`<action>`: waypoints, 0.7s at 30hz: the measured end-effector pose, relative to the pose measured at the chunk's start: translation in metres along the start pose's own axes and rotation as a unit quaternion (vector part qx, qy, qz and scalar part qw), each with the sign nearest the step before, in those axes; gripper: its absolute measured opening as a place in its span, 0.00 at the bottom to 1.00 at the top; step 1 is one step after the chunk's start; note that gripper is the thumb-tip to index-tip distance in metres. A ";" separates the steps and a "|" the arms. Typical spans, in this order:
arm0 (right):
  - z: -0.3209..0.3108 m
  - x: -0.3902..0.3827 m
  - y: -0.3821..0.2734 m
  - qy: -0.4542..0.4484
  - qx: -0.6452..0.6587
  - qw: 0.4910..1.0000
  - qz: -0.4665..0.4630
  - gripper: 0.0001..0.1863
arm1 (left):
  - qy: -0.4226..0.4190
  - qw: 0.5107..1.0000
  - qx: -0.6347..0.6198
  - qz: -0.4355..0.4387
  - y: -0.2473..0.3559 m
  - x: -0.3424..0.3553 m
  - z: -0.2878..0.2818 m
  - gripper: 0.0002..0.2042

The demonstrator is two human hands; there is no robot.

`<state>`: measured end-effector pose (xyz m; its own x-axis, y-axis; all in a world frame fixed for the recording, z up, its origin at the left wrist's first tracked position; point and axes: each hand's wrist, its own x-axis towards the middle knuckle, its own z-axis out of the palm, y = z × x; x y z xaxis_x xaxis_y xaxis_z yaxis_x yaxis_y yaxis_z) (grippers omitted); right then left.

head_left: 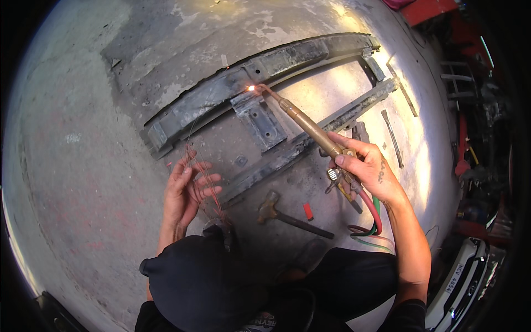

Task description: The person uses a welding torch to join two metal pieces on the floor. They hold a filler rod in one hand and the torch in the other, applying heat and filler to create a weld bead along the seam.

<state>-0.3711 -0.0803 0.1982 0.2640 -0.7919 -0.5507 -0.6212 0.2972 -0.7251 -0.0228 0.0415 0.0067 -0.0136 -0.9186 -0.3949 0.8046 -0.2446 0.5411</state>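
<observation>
The right hand [369,169] is wrapped round a brass torch [307,127] — its glowing tip [252,88] ahead and left of that grip, at a metal beam [221,86]. The left hand [187,187] loosely holds thin wire [214,197]. A hammer [296,221] lies between both grips, nearer the body.

The torch [303,123] is of brass-coloured metal, smooth and a little shiny. The long curved beam [213,87] looks like metal with a dark coat, which is scratched, dull and rough. The hammer's head [268,208] is worn metal. The hoses [377,220] look like smooth rubber. The floor [72,110] is rough, stained concrete, and the clothing [354,276] is matt black cloth.
</observation>
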 end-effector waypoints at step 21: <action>-0.002 0.000 0.002 -0.011 0.003 1.000 -0.004 0.29 | 0.006 0.992 -0.045 -0.116 -0.028 -0.028 -0.011 0.21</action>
<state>-0.3737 -0.0809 0.1971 0.2849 -0.7823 -0.5540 -0.6151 0.2941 -0.7316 -0.0380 0.0773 -0.0056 -0.1983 -0.8363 -0.5111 0.8303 -0.4205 0.3658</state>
